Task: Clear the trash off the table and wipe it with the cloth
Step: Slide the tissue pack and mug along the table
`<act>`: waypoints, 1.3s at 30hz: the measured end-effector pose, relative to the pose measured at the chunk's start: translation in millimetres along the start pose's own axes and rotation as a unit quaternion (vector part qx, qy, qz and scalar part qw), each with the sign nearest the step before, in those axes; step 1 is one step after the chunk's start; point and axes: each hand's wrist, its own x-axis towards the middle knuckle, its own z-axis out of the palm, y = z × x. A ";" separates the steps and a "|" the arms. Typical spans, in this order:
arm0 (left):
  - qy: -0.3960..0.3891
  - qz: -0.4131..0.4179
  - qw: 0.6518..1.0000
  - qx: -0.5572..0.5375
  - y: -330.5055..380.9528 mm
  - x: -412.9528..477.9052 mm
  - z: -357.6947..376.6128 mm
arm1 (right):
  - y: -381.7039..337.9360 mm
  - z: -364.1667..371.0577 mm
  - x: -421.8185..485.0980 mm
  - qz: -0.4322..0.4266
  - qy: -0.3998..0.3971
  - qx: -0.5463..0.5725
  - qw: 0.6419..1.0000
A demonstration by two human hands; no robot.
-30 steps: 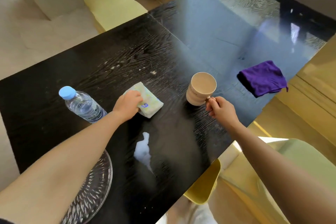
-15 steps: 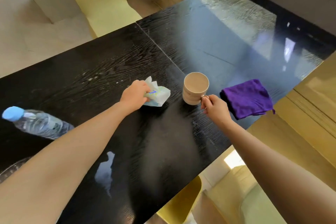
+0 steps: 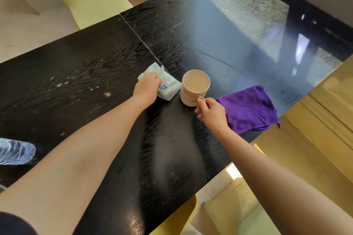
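Here, clearing step: left hand clutches tissue pack on black counter; right hand pinches mug handle. Purple cloth lies beside, unused. Next, likely: lift both clear.

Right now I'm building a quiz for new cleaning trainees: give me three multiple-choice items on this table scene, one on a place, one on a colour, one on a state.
1. Where does the cloth lie?
A. by the table's right edge
B. under the mug
C. on the floor

2. What colour is the cloth?
A. green
B. purple
C. white

3. What is the left hand doing?
A. resting flat on bare table
B. gripping the tissue pack
C. lifting the water bottle

Answers: 1 A, it lies near the table edge, right of the mug; 2 B, it is plainly purple; 3 B, the fingers close over the pack while the right hand pinches the mug handle.
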 end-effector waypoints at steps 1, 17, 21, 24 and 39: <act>-0.002 -0.003 1.000 -0.015 -1.3 0.4 3.2 | 0.9 2.1 0.0 -0.002 -0.005 0.004 1.000; -0.046 -0.009 0.996 -0.081 -15.3 -38.3 -23.2 | -26.9 3.3 -7.8 0.003 -0.033 -0.138 0.990; -0.096 -0.006 0.992 -0.079 -26.6 -59.3 -40.1 | -40.7 0.5 -19.7 -0.009 0.034 -0.191 0.981; -0.144 -0.005 0.987 -0.072 -40.6 -75.8 -54.0 | -53.0 -2.3 -31.3 0.017 0.043 -0.219 0.975; -0.314 -0.037 0.937 -0.151 -125.8 -206.8 -118.0 | -160.2 82.6 -105.2 0.002 -0.258 -0.469 0.845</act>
